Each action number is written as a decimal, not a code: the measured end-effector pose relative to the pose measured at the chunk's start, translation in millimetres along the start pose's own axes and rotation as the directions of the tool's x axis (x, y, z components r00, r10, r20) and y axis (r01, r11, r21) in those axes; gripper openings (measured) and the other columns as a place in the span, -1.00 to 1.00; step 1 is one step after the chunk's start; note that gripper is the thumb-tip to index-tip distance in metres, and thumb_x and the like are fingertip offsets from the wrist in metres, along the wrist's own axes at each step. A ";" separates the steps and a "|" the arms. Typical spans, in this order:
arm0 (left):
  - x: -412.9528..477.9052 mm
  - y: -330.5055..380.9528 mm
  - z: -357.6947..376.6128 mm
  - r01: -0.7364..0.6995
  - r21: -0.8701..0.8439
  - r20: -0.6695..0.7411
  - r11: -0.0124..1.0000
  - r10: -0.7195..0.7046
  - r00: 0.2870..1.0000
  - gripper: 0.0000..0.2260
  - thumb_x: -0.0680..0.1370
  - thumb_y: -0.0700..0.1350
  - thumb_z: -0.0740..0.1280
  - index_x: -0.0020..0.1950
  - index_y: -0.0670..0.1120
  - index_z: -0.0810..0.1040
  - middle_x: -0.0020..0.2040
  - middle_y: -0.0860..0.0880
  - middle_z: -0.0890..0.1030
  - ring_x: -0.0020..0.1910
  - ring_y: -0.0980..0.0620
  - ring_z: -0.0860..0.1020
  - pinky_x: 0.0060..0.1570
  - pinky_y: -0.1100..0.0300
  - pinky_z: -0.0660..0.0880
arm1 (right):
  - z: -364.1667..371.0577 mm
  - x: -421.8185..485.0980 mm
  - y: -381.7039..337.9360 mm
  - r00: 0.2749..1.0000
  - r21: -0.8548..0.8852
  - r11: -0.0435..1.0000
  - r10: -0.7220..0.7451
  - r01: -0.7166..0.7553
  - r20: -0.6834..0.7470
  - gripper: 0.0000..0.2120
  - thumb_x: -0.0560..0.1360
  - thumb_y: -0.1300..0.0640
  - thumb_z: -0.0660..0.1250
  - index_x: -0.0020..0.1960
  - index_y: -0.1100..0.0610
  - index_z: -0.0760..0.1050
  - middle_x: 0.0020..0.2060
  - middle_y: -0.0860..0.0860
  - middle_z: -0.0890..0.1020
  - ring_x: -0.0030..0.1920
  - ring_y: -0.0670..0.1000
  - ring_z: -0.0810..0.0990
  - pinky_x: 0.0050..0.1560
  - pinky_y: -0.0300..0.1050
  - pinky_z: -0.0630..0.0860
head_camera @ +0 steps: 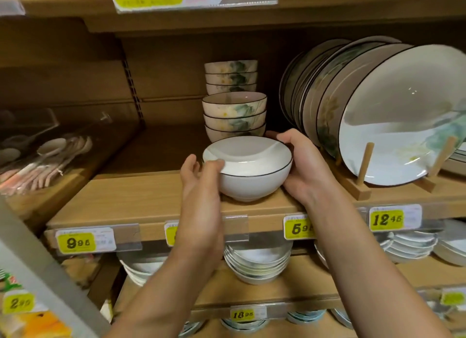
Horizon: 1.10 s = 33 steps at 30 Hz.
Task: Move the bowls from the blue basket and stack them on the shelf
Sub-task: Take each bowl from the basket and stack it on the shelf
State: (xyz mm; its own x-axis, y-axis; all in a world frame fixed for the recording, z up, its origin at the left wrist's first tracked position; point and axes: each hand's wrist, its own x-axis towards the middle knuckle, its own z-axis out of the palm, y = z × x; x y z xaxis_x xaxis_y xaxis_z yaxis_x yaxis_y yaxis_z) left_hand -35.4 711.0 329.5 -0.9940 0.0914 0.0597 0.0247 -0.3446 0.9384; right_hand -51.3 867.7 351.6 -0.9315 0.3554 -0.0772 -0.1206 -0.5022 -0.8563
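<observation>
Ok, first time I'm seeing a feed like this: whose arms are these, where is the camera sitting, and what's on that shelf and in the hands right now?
There is no machine here: these are a person's two bare hands. The single picture comes from a wide-angle camera worn on the head, looking forward and down, so the arms reach in from below. The left hand and right hand hold a white bowl with a thin dark rim from either side, its foot at the front of a wooden shelf. Behind it stand two stacks of flowered bowls. To the right, plates lean in a wooden rack. Yellow price labels line the shelf edge. The blue basket is not in view.
</observation>
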 end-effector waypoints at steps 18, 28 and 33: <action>22.2 8.4 6.1 0.081 -0.072 0.024 0.994 -0.079 0.997 -0.70 0.53 -0.20 0.16 0.21 -0.11 0.54 0.09 -0.11 0.68 0.14 -0.06 0.62 0.20 -0.04 0.53 | -9.6 -7.5 10.4 0.999 -0.036 0.999 -0.033 0.033 0.013 -0.82 0.51 0.23 0.26 0.00 0.20 0.63 -0.09 0.10 0.73 0.01 0.07 0.69 0.12 0.05 0.60; 20.2 0.9 -5.5 0.005 -0.010 0.047 1.000 -0.005 0.999 -0.63 0.52 -0.14 0.22 0.33 0.00 0.46 0.13 -0.03 0.65 0.14 0.01 0.61 0.17 0.03 0.55 | 2.5 -12.6 13.5 0.995 -0.151 0.984 -0.081 0.090 0.066 -0.78 0.54 0.22 0.22 0.04 0.11 0.63 -0.02 0.10 0.72 0.08 0.07 0.67 0.14 -0.01 0.58; 32.1 15.8 -12.0 0.128 -0.087 0.083 0.988 -0.121 0.989 -0.75 0.59 -0.17 0.15 0.18 -0.14 0.55 0.08 -0.12 0.69 0.12 -0.07 0.63 0.25 -0.10 0.50 | -16.2 -26.0 23.6 0.987 -0.132 0.978 -0.155 0.160 0.047 -0.74 0.57 0.11 0.25 0.25 -0.02 0.53 0.15 -0.05 0.66 0.15 -0.08 0.62 0.14 -0.12 0.57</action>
State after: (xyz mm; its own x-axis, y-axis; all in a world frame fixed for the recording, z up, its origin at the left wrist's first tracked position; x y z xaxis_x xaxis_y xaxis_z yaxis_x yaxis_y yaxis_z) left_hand -68.3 697.2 342.1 -0.9775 0.2094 -0.0262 -0.1120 -0.4097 0.9053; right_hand -24.5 859.4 325.2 -0.9169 0.3911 0.0802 -0.2212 -0.3302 -0.9176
